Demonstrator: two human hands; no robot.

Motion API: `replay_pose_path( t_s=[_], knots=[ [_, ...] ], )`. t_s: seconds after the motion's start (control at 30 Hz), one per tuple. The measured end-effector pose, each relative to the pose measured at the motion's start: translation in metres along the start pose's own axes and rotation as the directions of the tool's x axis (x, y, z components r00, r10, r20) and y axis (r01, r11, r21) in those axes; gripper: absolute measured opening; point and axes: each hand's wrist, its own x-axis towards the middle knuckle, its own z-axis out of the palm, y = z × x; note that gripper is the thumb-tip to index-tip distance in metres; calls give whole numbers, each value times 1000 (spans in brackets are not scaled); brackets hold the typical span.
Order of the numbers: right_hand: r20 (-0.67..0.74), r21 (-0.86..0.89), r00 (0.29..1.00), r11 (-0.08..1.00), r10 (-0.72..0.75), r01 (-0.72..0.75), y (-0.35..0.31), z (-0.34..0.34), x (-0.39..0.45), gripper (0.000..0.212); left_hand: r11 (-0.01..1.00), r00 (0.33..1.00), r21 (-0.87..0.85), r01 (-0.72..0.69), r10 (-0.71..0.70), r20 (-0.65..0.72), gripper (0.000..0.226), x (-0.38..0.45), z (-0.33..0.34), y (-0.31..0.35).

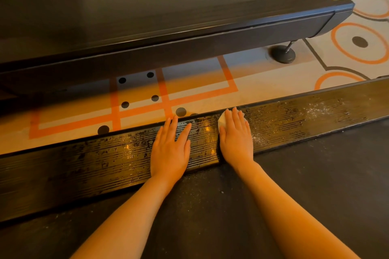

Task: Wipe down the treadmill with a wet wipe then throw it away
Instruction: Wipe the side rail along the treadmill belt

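Note:
The treadmill's ribbed black side rail (105, 160) runs across the view, wet and shiny on its left and middle stretch. White dusty specks cover the rail's dry right stretch (315, 118). My right hand (236, 139) lies flat with straight fingers, pressing a white wet wipe (221, 121) onto the rail; only the wipe's far left edge shows past the fingers. My left hand (170, 149) rests flat on the wet rail just to the left, holding nothing. The dark treadmill belt (231, 206) lies under my forearms.
A second black treadmill (168, 17) stands beyond, its round foot (283, 54) on the floor. Between the two machines runs a strip of pale carpet (200, 99) with orange lines, rings and black dots.

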Motion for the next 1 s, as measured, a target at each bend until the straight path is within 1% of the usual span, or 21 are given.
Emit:
replay_pose_path(
  t_s=[0.2, 0.33, 0.4, 0.47, 0.57, 0.63, 0.73, 0.83, 1.0],
  knots=[
    [-22, -3, 1000, 1000, -12, 12, 5, 3, -22, 55, 1000, 1000, 20, -16, 16, -24, 47, 1, -1, 1],
    [-30, -8, 999, 1000, -17, 17, 12, 6, -51, 55, 987, 987, 50, -150, 152, -57, 50, 1, 3, 4],
    [-29, -6, 1000, 1000, -5, 5, 14, 7, -61, 55, 984, 983, 47, -171, 174, -63, 49, 5, 5, 10],
    [-20, -5, 1000, 1000, 1, -1, 16, 8, -63, 55, 990, 988, 21, -142, 143, -57, 47, 11, 3, 21],
    [-30, 0, 1000, 1000, 2, -2, 15, 7, -56, 55, 998, 999, -53, -44, 44, 5, 48, 18, 3, 36],
    [-35, 9, 999, 1000, -1, 1, 17, 4, -45, 55, 998, 1000, -70, -3, 4, 7, 48, 20, 6, 39],
    [-21, 0, 1000, 1000, -10, 10, 19, -1, -24, 55, 999, 1000, -28, -28, 28, -2, 48, 19, 9, 38],
    [4, -20, 1000, 1000, -14, 14, 21, -8, -2, 56, 999, 999, -30, -40, 40, -10, 47, 18, 10, 36],
    [-1, -21, 1000, 1000, -11, 11, 21, -10, 2, 56, 999, 999, -29, -34, 33, -21, 47, 18, 12, 38]
  ],
)
